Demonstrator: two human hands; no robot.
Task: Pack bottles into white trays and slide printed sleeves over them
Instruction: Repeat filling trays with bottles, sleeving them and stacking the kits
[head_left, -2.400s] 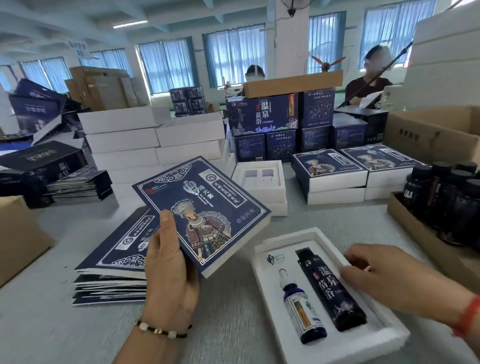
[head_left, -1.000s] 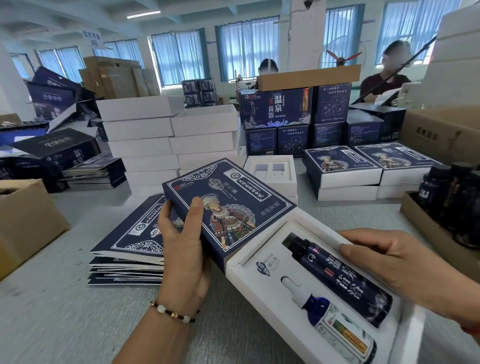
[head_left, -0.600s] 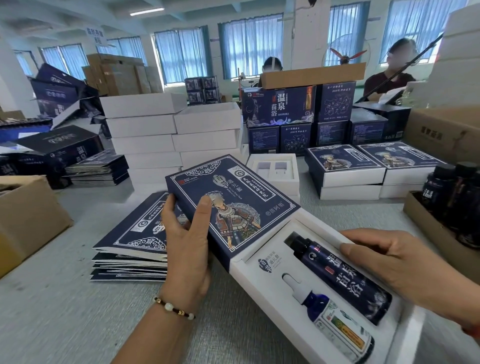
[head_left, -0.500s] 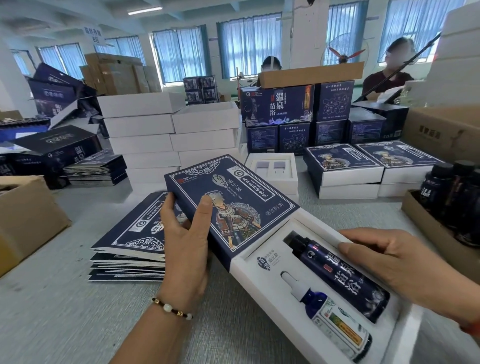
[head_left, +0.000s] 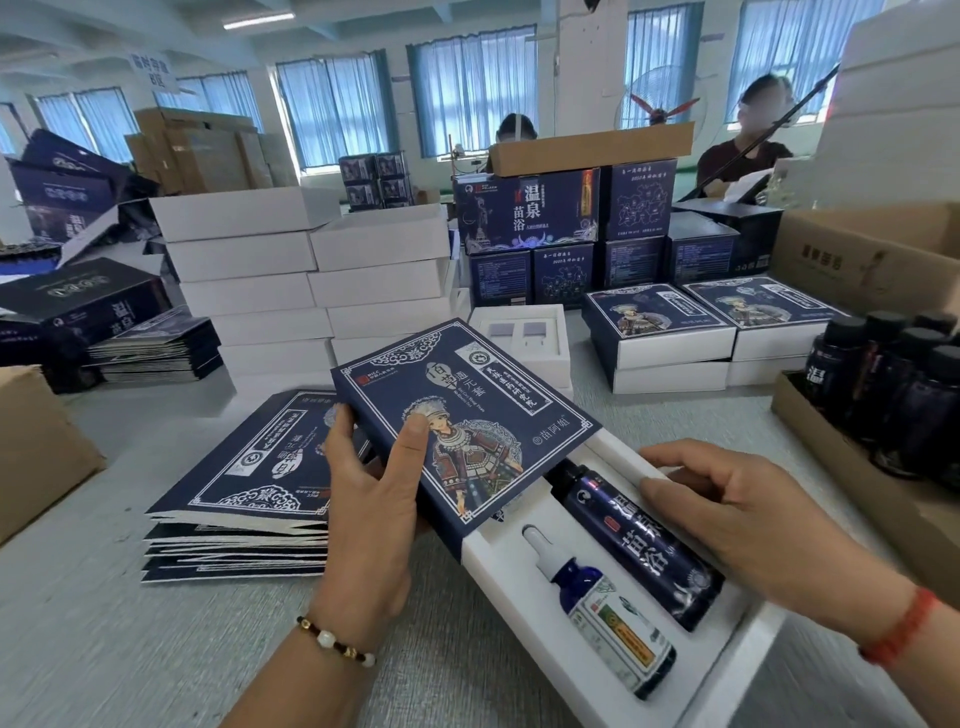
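L hand (head_left: 376, 499) has its grip on the printed sleeve (head_left: 462, 415), thumb flat on top, fingers tucked under and out of sight. Sleeve covers the far end of the white tray (head_left: 717, 670), so the tall dark bottle (head_left: 639, 540) loses its cap beneath it. Dropper bottle (head_left: 605, 608) lies fully visible beside it. R hand (head_left: 737, 514) clasps the tray's far rim; tray's near corner is cut off by the frame. Flat sleeves (head_left: 249, 478) stacked on the surface (head_left: 104, 649) at left.

grey table (head_left: 130, 649), flat sleeve stack (head_left: 234, 499), white boxes (head_left: 249, 270)
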